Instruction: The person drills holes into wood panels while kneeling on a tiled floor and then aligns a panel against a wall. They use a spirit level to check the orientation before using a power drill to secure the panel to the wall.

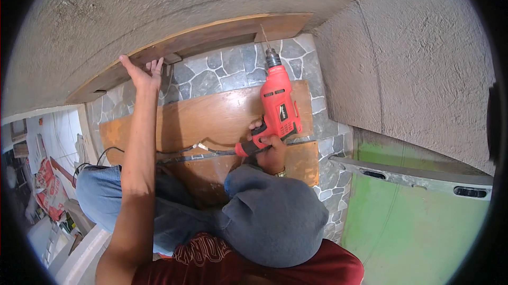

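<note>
A long, narrow wooden board (211, 32) lies along the rough grey wall. My left hand (144, 76) holds it left of its middle, thumb at its upper edge and fingers at the lower side. In my right hand (272, 155) is a red power drill (279, 100), gripped by its dark handle and pointing away from me. The drill's long thin bit (264, 35) overlaps the board's right end; whether the tip touches the wood I cannot tell. A black cord (174, 152) with a pale taped spot runs left from the handle.
Wide wooden panels (211, 110) lie below the drill on stone-patterned tile (233, 68). On the right, a grey spirit level (413, 176) rests across a green surface (413, 221) beside a rough wall (402, 47). A red and white sack (50, 190) and clutter lie far left.
</note>
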Tool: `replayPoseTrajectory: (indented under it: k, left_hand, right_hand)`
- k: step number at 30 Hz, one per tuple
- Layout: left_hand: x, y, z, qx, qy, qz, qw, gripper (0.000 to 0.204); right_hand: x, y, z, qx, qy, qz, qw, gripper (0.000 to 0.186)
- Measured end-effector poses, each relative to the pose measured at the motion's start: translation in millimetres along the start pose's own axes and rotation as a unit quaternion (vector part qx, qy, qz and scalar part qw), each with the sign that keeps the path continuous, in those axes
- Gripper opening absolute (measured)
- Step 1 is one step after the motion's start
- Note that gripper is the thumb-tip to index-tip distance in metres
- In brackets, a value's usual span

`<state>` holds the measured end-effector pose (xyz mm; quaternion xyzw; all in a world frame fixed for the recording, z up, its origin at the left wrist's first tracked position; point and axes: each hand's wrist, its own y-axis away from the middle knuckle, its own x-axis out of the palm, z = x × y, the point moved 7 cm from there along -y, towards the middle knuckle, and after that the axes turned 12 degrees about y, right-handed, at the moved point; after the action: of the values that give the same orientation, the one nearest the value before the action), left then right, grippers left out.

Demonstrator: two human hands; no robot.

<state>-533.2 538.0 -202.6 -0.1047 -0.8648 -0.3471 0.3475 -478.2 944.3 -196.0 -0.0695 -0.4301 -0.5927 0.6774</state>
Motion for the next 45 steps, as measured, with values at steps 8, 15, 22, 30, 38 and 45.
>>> replayPoseTrajectory:
  k: [8,15,22,30,38,45]
  left_hand:
    - [1.2,3.5,-0.2,-0.003,-0.006,0.02,1.0,0.101]
    - [-2.1,-0.5,-2.0,0.0,-0.005,0.003,1.0,0.102]
    - [1.4,-0.1,1.3,-0.006,-0.011,0.024,1.0,0.106]
    - [-17.1,-5.3,-4.6,-0.013,-0.029,0.045,0.998,0.107]
    - [-13.6,-11.6,-35.7,-0.079,-0.096,0.088,0.988,0.112]
    - [5.4,5.9,-19.6,-0.114,-0.04,0.119,0.985,0.115]
  right_hand:
    - [-3.8,-1.1,0.5,-0.021,0.019,-0.013,1.0,0.059]
    - [-5.9,-1.3,-0.3,-0.016,0.011,-0.031,0.999,0.057]
    - [-6.8,-5.2,-2.9,-0.006,0.003,-0.04,0.999,0.057]
    - [16.0,-3.7,-12.9,0.019,0.1,-0.032,0.994,0.057]
    - [27.1,-8.0,-25.4,0.002,0.035,-0.016,0.999,0.056]
    - [4.8,-10.8,-2.6,0.004,0.046,-0.019,0.999,0.052]
